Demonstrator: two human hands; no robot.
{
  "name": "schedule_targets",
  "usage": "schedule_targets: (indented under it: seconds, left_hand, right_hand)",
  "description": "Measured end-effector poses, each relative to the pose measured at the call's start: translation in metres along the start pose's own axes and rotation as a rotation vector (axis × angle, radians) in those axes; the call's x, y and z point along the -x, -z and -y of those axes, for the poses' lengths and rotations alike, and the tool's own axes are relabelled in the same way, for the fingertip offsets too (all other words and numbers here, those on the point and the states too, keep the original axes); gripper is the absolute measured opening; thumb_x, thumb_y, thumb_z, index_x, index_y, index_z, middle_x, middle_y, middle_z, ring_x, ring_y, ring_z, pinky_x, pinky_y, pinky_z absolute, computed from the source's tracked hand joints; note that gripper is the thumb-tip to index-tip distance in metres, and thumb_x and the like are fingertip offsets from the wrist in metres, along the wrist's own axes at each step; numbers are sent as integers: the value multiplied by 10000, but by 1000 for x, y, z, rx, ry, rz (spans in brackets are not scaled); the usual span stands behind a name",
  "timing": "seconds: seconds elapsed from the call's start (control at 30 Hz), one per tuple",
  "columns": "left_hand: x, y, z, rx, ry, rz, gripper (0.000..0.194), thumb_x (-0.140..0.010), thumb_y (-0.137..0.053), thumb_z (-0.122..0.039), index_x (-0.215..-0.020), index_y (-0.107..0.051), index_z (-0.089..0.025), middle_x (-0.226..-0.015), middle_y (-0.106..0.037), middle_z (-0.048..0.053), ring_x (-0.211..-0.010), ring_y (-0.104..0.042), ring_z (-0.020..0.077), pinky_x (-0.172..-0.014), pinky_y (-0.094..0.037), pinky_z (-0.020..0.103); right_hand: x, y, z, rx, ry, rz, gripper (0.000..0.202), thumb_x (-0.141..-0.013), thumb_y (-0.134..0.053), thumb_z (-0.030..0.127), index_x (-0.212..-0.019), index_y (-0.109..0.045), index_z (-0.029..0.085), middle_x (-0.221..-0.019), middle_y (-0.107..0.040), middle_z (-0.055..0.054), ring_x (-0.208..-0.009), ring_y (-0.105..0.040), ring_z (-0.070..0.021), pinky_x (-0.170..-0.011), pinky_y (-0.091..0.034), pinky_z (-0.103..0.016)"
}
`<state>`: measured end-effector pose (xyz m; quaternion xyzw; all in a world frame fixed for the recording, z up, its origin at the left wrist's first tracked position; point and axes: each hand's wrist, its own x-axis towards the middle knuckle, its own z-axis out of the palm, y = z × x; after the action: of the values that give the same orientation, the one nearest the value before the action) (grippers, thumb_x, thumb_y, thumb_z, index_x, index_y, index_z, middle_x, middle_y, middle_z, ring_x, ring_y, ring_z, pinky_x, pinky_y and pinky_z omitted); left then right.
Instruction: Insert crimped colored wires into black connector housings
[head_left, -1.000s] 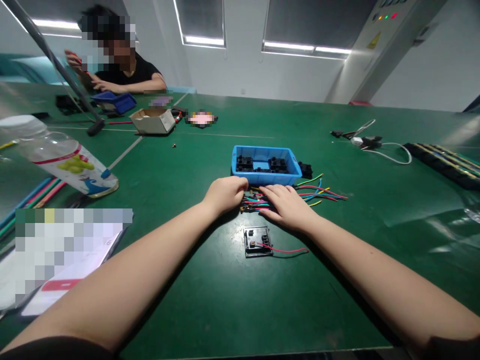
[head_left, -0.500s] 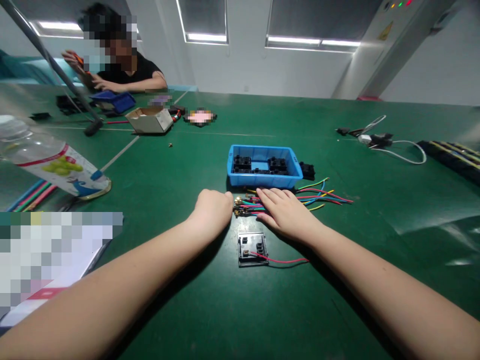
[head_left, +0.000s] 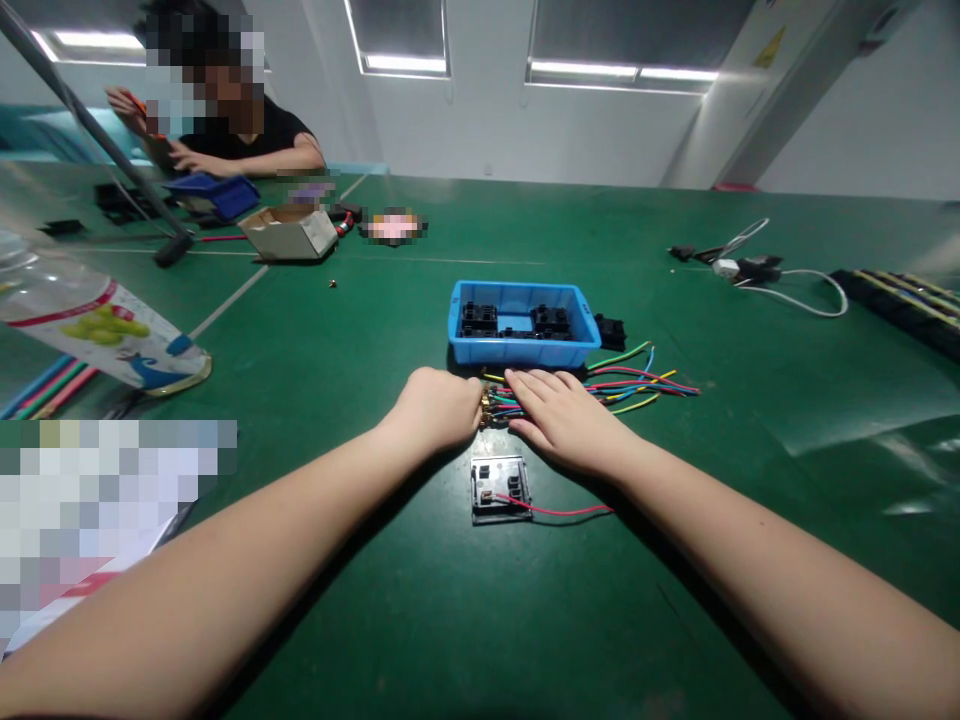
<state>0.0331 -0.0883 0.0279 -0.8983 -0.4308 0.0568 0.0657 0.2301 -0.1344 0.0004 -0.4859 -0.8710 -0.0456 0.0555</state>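
A bundle of coloured wires point(head_left: 637, 388) with brass-coloured ends lies on the green table in front of a blue bin point(head_left: 525, 351). My right hand point(head_left: 559, 412) rests flat across the bundle, fingers spread. Against the metal ends, at the bundle's left, my left hand point(head_left: 442, 408) is closed in a fist; its fingertips are turned away, and nothing can be seen inside it. Nearer to me lies a square black part point(head_left: 500, 488) with a red wire point(head_left: 570, 513) running from it to the right. Several black parts point(head_left: 551, 319) sit in the bin.
At the left are a plastic bottle point(head_left: 112, 320), papers point(head_left: 150, 500) and coloured wires. A white box point(head_left: 292, 236) and a person point(head_left: 247, 140) are farther back. A white cable point(head_left: 817, 290) and a black item point(head_left: 900, 305) lie at the right.
My left hand has moved slightly right, up against the metal wire ends. My right hand stays on the bundle. The whole view has shifted a little.
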Motion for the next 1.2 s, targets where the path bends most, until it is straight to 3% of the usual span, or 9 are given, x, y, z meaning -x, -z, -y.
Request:
schedule_targets:
  seconds: [0.17, 0.27, 0.5, 0.83, 1.07, 1.2]
  left_hand:
    - [-4, -6, 5, 8, 179, -75, 346, -914, -341, -299, -937, -659, -165, -856, -754, 167, -809, -738, 361, -612, -503, 396]
    - [-6, -10, 8, 4, 220, -88, 329, -916, -332, -271, -970, -639, -165, -853, -751, 165, -797, -736, 359, -596, -496, 388]
    - [-11, -15, 19, -19, 75, -53, 346, -919, -323, -275, -1014, -633, -155, -876, -752, 168, -805, -729, 367, -620, -488, 399]
    - [-14, -20, 18, 50, -114, -100, 295, -941, -319, -285, -1023, -592, -207, -966, -747, 76, -859, -708, 264, -628, -425, 330]
    - [-13, -18, 17, 266, 45, -152, 392, -1001, -249, -402, -1019, -601, -229, -954, -744, 46, -819, -688, 228, -597, -360, 306]
    - [-15, -19, 18, 316, -24, -133, 438, -994, -279, -462, -909, -635, -220, -923, -739, 43, -828, -671, 216, -618, -363, 297]
  right_hand:
    - [-1, 4, 0, -28, -19, -10, 616, -1005, -401, 463, -1476, -418, 66, -1480, -507, -145, -1319, -470, -300, -1075, -365, -460]
    - [-1, 4, 0, -24, -38, -23, 638, -1004, -383, 494, -1472, -427, 62, -1465, -521, -153, -1311, -477, -310, -1067, -374, -464]
    - [0, 3, 0, -33, -29, -12, 613, -995, -391, 507, -1435, -480, 90, -1468, -515, -159, -1324, -466, -315, -1080, -354, -480]
    - [0, 2, 1, -20, -43, 14, 655, -994, -395, 502, -1482, -415, 66, -1500, -476, -166, -1346, -442, -325, -1091, -342, -491]
    - [0, 3, -1, -39, -35, 14, 664, -989, -419, 495, -1500, -387, 72, -1509, -469, -154, -1357, -434, -312, -1092, -346, -480]
    - [0, 3, -1, -55, -34, 10, 641, -990, -414, 498, -1514, -380, 131, -1517, -463, -138, -1362, -429, -311, -1090, -338, -487]
